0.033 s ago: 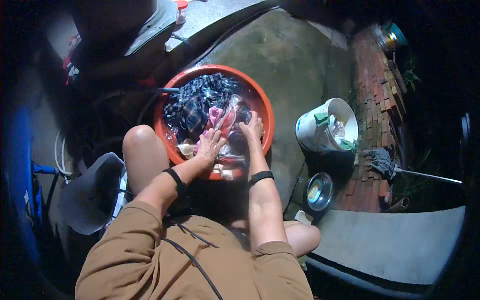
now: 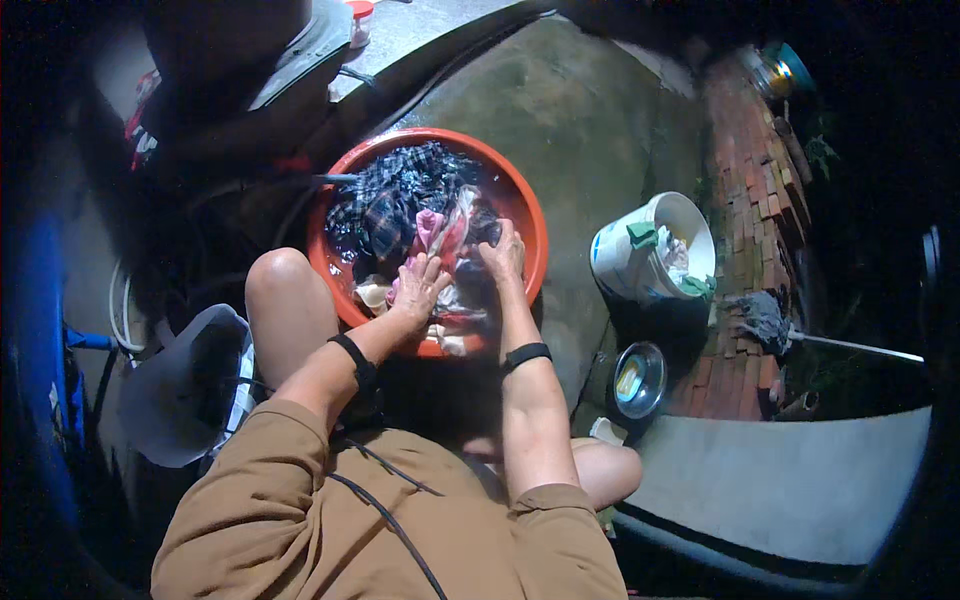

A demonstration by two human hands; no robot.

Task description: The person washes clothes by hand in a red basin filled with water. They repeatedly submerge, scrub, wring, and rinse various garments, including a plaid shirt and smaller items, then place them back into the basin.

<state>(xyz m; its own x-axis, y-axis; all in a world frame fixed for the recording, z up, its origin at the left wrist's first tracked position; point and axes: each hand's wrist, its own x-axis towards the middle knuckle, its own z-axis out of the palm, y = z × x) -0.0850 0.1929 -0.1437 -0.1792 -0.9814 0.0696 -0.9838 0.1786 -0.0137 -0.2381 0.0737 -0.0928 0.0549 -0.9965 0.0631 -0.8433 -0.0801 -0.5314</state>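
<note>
A round orange tub in front of me holds wet laundry and water. Dark plaid cloth fills its far left part. Pink, red and white cloth lies bunched in the middle, nearer to me. My left hand presses on this bunch, its fingers spread over pink and white fabric. At the tub's right side, my right hand has its fingers bent round a dark piece of cloth. A cream-coloured piece sits by the near left rim, beside my left wrist.
Right of the tub stands a white bucket with cloths inside. Nearer me is a metal basin with a yellowish item. A mop rests across bricks. A grey translucent container is by my left knee. A pipe reaches the tub's left rim.
</note>
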